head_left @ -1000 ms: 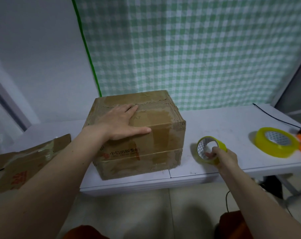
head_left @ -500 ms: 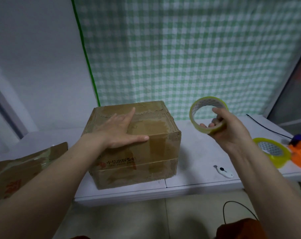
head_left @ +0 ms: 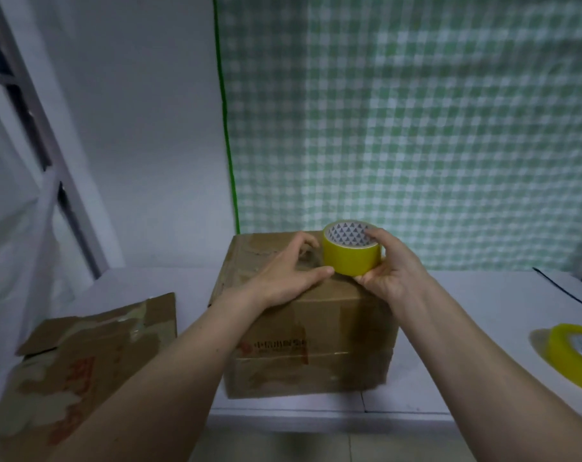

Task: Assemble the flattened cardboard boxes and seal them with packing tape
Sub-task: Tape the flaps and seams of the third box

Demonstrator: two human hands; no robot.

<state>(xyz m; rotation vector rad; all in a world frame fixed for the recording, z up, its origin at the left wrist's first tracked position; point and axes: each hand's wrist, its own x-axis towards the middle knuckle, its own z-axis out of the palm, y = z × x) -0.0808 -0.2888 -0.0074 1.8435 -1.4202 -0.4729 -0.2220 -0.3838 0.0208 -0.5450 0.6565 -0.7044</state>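
An assembled brown cardboard box [head_left: 316, 345] stands on the white table [head_left: 466, 295], its top flaps closed. My right hand [head_left: 389, 271] grips a yellow roll of packing tape [head_left: 351, 253] and holds it against the box's top near the right edge. My left hand [head_left: 289, 273] rests on the box top with its fingers curled, the thumb and fingertips touching the left side of the roll. Whether a free tape end is pinched there is hidden.
A flattened cardboard box [head_left: 83, 361] lies at the left, partly over the table's edge. A second yellow tape roll [head_left: 576, 358] lies flat at the right, with a thin black cable [head_left: 566, 288] behind it. A green checked curtain hangs behind the table.
My right hand lifted the tape roll from the table, carried it left and set it on the box top. My left hand curled from flat and met the roll.
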